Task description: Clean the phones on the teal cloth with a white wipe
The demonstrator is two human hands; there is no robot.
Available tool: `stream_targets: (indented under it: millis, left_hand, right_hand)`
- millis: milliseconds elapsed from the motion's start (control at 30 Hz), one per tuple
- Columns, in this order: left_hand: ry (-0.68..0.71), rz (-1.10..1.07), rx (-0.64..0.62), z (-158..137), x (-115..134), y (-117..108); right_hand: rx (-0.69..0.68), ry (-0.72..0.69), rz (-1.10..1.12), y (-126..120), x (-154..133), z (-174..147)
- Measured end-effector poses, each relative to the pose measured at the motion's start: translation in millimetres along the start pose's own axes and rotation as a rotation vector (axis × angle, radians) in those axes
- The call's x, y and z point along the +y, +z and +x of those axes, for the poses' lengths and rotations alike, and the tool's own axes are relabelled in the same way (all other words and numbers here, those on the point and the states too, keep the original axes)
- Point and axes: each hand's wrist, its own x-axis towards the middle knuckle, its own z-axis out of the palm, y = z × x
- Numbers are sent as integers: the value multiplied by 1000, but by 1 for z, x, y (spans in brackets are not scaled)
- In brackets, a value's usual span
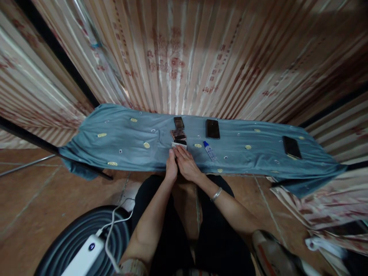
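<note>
My right hand point(186, 164) lies with its fingers together over a thin white wipe or cloth point(181, 146), at the near edge of the covered table. Beside it my left hand point(171, 167) is closed, thumb up, at the left edge of the same spot. What its fingers grip is hidden. Just beyond the white piece shows a dark flat phone-like thing point(180, 142). Further out in a row are a dark phone with a blurred patch point(179, 136) and another small dark phone point(178, 122). A small bottle with a blue cap point(210, 151) lies right of my hands.
On the blue-green cloth point(129, 134) also lie a black phone point(212, 129) and, far right, another point(291, 147). Striped curtains point(172, 57) close off the back. A white power bank point(84, 255) with cables rests on a round black ribbed stool point(57, 237) at lower left.
</note>
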Motion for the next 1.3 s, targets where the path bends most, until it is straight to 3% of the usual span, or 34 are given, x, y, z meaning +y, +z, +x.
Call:
stream_targets:
  millis: [233,500,933,1300]
  left_hand:
    - [42,209,73,-6,11,4]
    - [68,275,68,-4,3,2]
    - [48,190,25,-9,2,-2]
    - [-111,-158,-32,-6,1,-2]
  right_hand:
    - [50,35,-17,2,4,25]
    - [124,85,-16,6,4,21]
    - [190,131,102,8,30,12]
    - [218,164,353,9,34,4]
